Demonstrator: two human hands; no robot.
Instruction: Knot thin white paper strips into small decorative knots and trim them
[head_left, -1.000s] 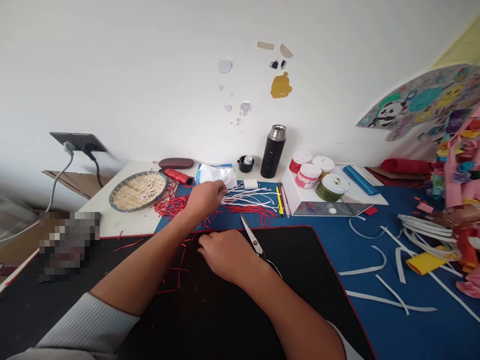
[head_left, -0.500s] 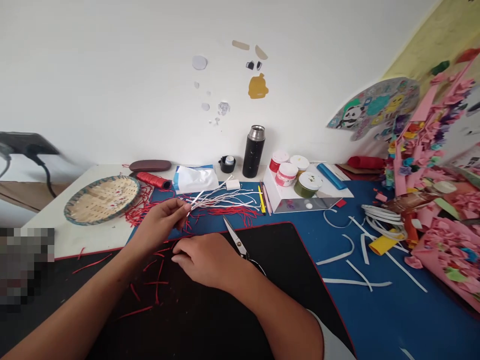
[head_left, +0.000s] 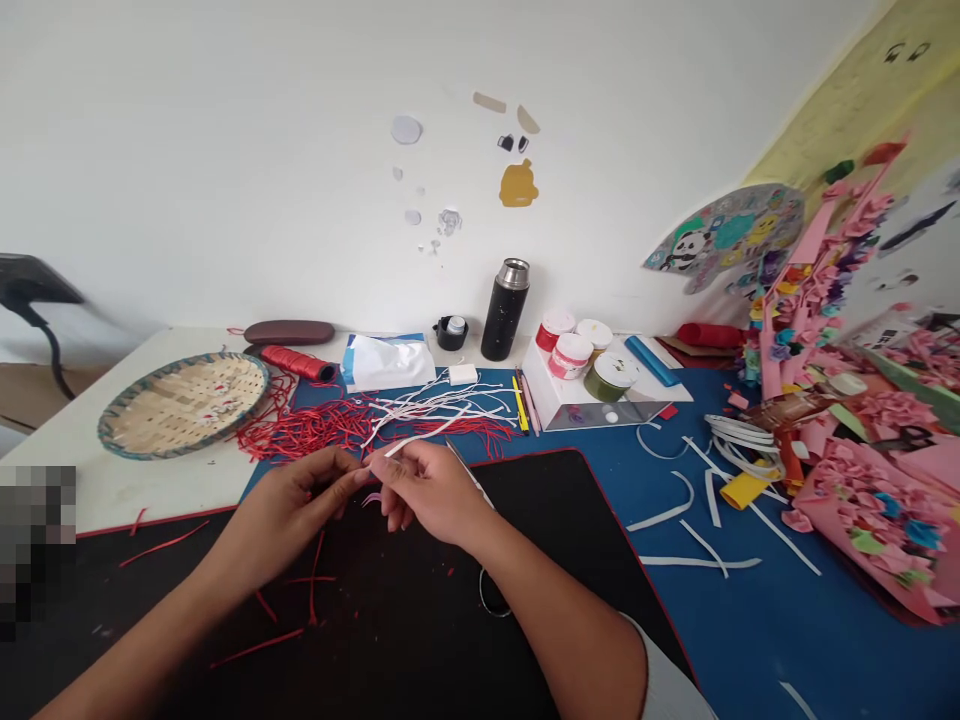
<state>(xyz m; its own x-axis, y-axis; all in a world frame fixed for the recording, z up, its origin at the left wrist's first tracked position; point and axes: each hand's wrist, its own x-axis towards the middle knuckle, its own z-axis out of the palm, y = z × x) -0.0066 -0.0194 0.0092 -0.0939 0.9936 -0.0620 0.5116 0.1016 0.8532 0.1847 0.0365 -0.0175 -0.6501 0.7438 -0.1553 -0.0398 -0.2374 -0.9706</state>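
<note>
A narrow white strip (head_left: 420, 434) runs up and to the right from between my hands. My right hand (head_left: 424, 485) pinches it near its lower end. My left hand (head_left: 307, 505) meets the right fingertips, its thumb and forefinger closed at the same end of the strip. A small purplish piece (head_left: 371, 498) shows just under the fingertips. Both hands are above the black mat (head_left: 420, 640). Scissors (head_left: 487, 494) lie partly hidden behind my right hand and forearm. Past the hands are a pile of red cords (head_left: 307, 430) and white cords (head_left: 450, 405).
A woven basket (head_left: 184, 405) and a red thread spool (head_left: 296, 362) stand at the left. Behind are a black flask (head_left: 505, 310), pens (head_left: 521, 402) and paint jars (head_left: 570, 355). White strips (head_left: 701, 562) and a pink paper bouquet (head_left: 885, 510) lie at the right.
My right hand has risen to meet my left and now pinches the white strip. The strip leans further to the right. The camera view has shifted slightly.
</note>
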